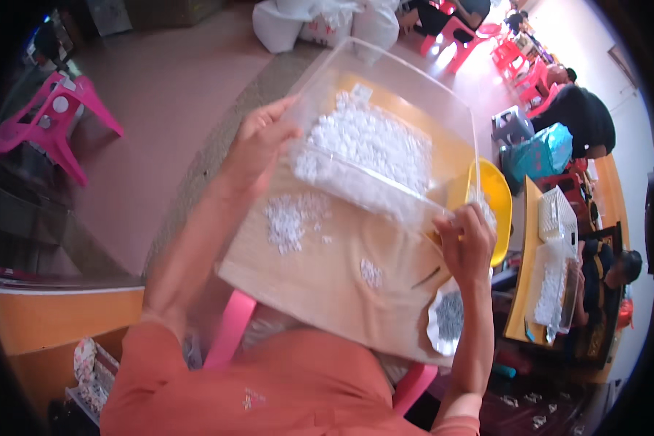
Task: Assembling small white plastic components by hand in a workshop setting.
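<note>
Clear plastic bin [400, 80]: 12 o'clock, over the desk [327, 272]; white pieces [370, 138] might spill if a grip slips.
Left fingers [279, 131]: curled on its 9 o'clock rim.
Right fingers [468, 220]: pinching its 4 o'clock corner.

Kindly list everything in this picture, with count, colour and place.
Table: one, tan, centre
Bin: one, transparent, over table
Small pieces: many, white, in bin, on table
Basin: one, yellow, right of bin
Dish: one, white, table's right side
Dark pieces: many, grey, in dish
Stools: several, pink, left and upper right
Sacks: several, white, top
Other people: several, dark clothes, right
Left hand: one, bare, bin's left
Right hand: one, bare, bin's right
</note>
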Demonstrator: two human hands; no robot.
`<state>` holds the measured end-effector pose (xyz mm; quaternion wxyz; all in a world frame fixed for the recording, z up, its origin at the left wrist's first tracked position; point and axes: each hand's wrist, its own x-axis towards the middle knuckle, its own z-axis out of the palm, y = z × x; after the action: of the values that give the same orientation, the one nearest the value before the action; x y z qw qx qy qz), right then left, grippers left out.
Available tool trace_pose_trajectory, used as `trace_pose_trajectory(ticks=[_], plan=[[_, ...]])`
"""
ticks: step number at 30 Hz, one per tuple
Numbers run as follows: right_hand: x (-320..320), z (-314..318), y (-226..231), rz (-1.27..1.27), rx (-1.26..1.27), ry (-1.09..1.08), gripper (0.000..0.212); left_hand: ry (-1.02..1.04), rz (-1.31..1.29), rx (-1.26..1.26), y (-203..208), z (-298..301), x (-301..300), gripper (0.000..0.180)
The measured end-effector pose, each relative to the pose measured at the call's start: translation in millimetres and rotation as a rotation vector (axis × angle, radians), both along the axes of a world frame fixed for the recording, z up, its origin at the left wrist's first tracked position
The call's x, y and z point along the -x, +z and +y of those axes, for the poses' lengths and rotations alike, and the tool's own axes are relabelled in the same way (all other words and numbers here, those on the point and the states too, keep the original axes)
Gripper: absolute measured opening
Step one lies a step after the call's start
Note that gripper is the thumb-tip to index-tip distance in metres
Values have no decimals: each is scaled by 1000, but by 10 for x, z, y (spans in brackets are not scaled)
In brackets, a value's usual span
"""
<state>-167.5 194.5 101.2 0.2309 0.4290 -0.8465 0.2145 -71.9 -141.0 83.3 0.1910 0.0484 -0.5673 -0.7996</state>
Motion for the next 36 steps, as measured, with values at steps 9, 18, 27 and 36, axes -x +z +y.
trace_pose_trajectory(ticks=[9,18,27,36], plan=[[97,-83,-9,-38,61,-7,21,-58,4,-63,-67,-17,-26,56],[86,44,-185,4,10,-29,18,-150,31,-126,-154,-34,155,56],[88,-14,256,-161,-236,25,31,-86,98,-131,-441,27,291,55],[879,-1010,-170,-471,-416,-56,74,-105,106,-178,-434,34,207,58]])
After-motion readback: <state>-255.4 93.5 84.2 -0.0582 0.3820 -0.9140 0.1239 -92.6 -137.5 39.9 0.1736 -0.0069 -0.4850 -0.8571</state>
